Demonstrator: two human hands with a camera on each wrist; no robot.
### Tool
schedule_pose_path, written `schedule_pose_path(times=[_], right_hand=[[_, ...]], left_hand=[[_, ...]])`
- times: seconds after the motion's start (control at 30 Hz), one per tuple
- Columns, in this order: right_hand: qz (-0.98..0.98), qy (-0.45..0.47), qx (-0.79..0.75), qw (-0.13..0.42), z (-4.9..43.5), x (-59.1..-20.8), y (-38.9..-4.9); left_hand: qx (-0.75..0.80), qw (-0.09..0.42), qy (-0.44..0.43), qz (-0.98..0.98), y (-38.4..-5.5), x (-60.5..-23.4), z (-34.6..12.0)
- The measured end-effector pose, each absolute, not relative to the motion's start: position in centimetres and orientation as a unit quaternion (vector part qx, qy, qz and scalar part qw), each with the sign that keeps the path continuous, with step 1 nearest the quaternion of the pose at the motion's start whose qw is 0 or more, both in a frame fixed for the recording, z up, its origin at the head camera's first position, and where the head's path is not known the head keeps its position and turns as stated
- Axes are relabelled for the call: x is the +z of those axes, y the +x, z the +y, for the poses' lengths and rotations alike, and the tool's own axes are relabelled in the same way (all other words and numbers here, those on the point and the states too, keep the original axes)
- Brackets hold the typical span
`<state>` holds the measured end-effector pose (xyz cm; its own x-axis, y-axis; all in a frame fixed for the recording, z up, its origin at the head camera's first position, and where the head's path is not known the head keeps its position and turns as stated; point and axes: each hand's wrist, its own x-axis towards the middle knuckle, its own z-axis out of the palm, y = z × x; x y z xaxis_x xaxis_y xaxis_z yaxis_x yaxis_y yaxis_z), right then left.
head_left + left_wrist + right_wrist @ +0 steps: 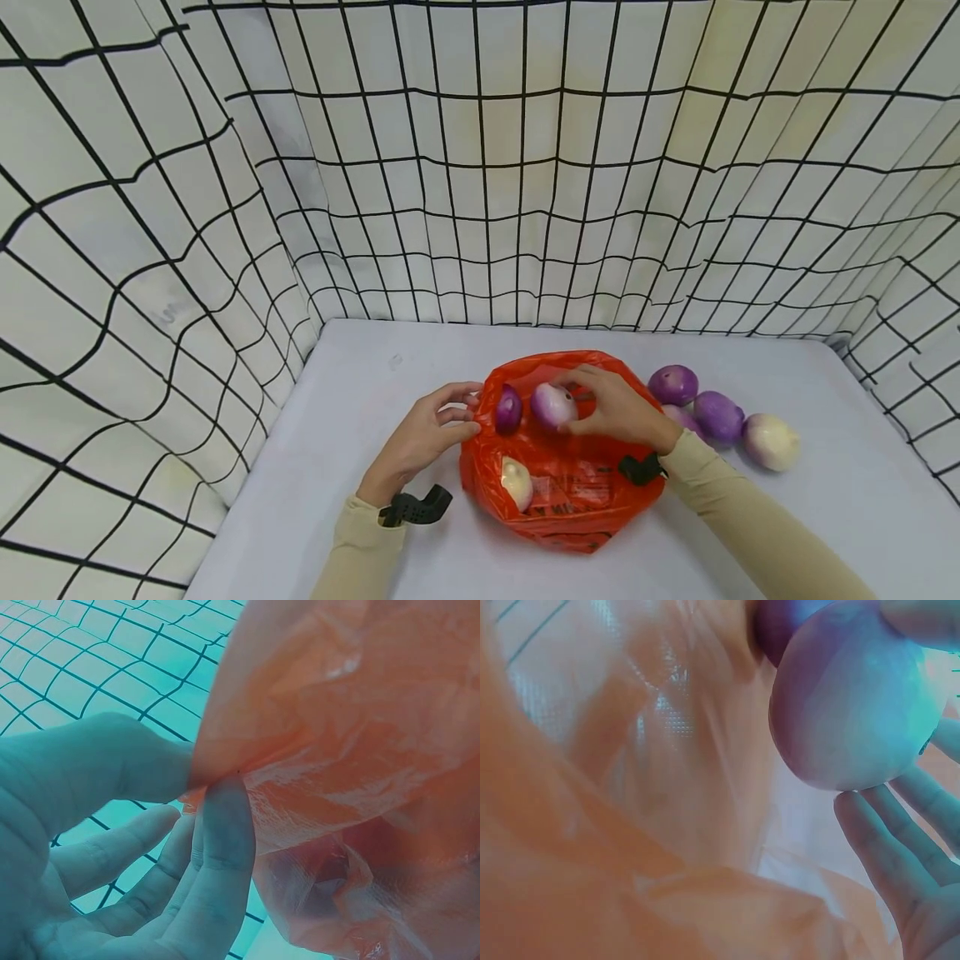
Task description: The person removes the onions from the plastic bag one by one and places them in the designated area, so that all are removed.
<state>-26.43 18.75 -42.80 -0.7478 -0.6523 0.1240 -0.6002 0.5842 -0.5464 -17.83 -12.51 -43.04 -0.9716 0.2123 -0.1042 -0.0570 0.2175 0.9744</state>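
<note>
A red plastic bag lies spread with its mouth up on the white table. My left hand pinches the bag's left rim between thumb and fingers; the left wrist view shows the folded film in that pinch. Over the bag's opening, my right hand holds a purple-and-white onion with its fingers and thumb around it. In the right wrist view the same onion rests against the fingertips. Inside the bag are a dark purple onion at the left and a pale onion nearer the front.
Right of the bag sits a cluster of onions: purple ones and a pale one, with another partly hidden behind the right wrist. A black grid net rises around the back and sides of the table.
</note>
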Motion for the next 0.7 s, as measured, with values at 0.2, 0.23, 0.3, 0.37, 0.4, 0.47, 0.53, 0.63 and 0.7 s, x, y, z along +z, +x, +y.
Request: schedule_pose_path(times=[0.2,0.23,0.3,0.37,0.4,0.47,0.53,0.63,0.7], right_hand=[[0.888,-0.344,-0.302,0.041,19.4,-42.4,-25.9],[0.887,-0.344,-0.304,0.04,19.5,-42.4,-25.9],[0.887,-0.342,-0.31,0.036,19.7,-42.4,-25.8],[0.884,-0.34,-0.318,0.032,20.0,-42.3,-25.7],[0.883,-0.34,-0.322,0.031,20.1,-42.3,-25.7],[0.88,-0.34,-0.33,0.03,20.2,-42.2,-25.5],[0.878,-0.336,-0.338,0.034,20.4,-42.0,-25.3],[0.879,-0.328,-0.344,0.042,20.7,-41.7,-25.0],[0.88,-0.32,-0.348,0.048,21.0,-41.5,-24.8]], left_hand=[[0.621,0.105,0.055,0.775,-17.8,-43.0,-12.4],[0.621,0.104,0.055,0.775,-17.8,-43.0,-12.4],[0.621,0.103,0.055,0.775,-17.8,-43.0,-12.4],[0.621,0.103,0.058,0.775,-17.7,-43.0,-12.4],[0.621,0.103,0.06,0.775,-17.7,-43.0,-12.4],[0.621,0.104,0.063,0.775,-17.7,-42.9,-12.4],[0.621,0.104,0.066,0.774,-17.7,-42.9,-12.5],[0.619,0.102,0.068,0.776,-17.7,-42.9,-12.4],[0.619,0.101,0.066,0.776,-17.7,-42.9,-12.4]])
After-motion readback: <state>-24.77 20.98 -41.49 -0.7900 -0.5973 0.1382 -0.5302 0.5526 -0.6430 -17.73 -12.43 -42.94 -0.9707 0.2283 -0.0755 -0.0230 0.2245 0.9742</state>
